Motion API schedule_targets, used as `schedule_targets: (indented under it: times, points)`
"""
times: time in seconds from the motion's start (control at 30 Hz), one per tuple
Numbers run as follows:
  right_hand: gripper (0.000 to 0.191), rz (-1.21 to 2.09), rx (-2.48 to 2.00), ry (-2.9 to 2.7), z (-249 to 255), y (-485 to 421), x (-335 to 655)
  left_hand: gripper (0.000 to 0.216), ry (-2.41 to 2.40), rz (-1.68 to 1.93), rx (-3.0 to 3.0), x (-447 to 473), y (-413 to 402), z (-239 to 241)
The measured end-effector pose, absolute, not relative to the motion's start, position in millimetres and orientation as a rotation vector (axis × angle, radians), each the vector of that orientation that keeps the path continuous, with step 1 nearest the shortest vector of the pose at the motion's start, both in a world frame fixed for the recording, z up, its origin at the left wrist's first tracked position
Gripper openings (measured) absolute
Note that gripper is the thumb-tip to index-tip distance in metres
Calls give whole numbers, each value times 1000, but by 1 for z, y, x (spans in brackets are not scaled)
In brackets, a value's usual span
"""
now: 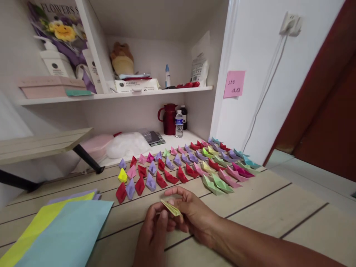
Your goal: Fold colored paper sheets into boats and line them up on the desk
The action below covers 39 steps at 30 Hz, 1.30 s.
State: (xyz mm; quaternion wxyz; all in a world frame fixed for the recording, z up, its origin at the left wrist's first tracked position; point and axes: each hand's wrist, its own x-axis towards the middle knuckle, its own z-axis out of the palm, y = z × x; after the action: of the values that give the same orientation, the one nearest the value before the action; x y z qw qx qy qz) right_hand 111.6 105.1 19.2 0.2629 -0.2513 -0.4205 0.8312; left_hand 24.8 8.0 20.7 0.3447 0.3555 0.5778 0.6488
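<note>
Both of my hands meet low in the middle of the view over a pale wooden table (264, 207). My left hand (152, 233) and my right hand (191, 215) pinch a small folded piece of yellow-green paper (171, 207) between their fingertips. Just beyond them, several small paper boats (183, 167) in red, purple, pink, green, yellow and teal stand in rows across the table. The nearest boats are a hand's width from my fingers.
A stack of flat paper sheets (58, 230), teal on top of yellow and purple, lies at the near left. Behind the boats are white shelves with a red jug (168, 118), a water bottle (179, 124) and boxes. A pink note (234, 84) sticks on the wall at right.
</note>
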Motion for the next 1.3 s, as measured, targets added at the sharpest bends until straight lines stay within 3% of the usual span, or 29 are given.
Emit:
schedule_targets:
  times: [0.23,0.4,0.53,0.73,0.9,1.2,1.3]
  points:
    - [34,2437,-828,-1103,31,101,128,36,1398,1739,722,19,11,14]
    - [33,2627,-897,-1155,32,101,140,43,1342,1713,701,21,10,15]
    - [30,2681,-826,-1198,25,102,142,32,1425,1610,744,23,8,16]
    - [58,2044,-708,-1576,29,101,145,34,1516,1575,656,22,5,19]
    - [47,1778,-722,-1916,38,110,153,31,1608,1560,658,23,4,21]
    - [45,1426,-753,-2199,36,109,154,28,1653,1598,642,23,3,21]
    - [46,1526,-758,-2141,33,108,154,29,1668,1571,637,22,4,22]
